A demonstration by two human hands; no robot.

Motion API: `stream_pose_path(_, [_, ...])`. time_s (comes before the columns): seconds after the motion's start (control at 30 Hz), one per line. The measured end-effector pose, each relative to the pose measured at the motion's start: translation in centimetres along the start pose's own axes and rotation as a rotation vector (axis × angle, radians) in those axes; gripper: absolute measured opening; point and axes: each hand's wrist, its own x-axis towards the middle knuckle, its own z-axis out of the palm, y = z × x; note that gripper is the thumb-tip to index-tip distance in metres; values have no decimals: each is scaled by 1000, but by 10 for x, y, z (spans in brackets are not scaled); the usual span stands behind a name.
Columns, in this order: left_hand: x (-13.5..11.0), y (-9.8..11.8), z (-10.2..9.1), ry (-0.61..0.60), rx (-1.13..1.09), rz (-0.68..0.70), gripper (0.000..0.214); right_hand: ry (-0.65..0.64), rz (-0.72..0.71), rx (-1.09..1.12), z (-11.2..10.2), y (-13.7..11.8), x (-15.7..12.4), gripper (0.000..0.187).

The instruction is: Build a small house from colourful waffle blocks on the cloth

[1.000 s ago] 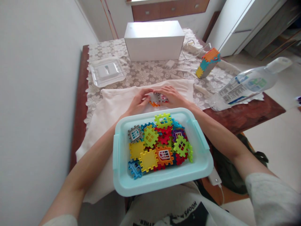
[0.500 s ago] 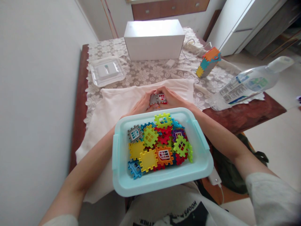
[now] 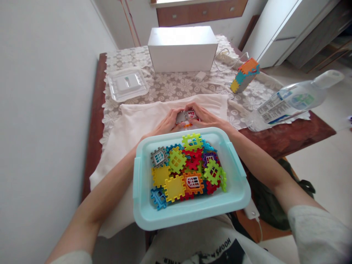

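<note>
We clasp gray tiles (image 3: 180, 117) between our left hand (image 3: 168, 122) and right hand (image 3: 202, 115), a blue tub (image 3: 192, 217) between them and us.

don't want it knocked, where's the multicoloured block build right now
In the head view, the multicoloured block build sits on the flowered tablecloth toward the right, between the white box and the clear bottle, beyond the right hand.
</note>
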Motion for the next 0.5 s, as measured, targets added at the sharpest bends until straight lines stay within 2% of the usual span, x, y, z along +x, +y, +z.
stream_pose_path(0.27, [-2,5,-4,-59,34,0,69,-23,53,-18,-2,1,2,42])
stream_pose_path(0.5, [-3,13,-7,-63,31,-21,66,-9,19,-22,1,4,2,45])
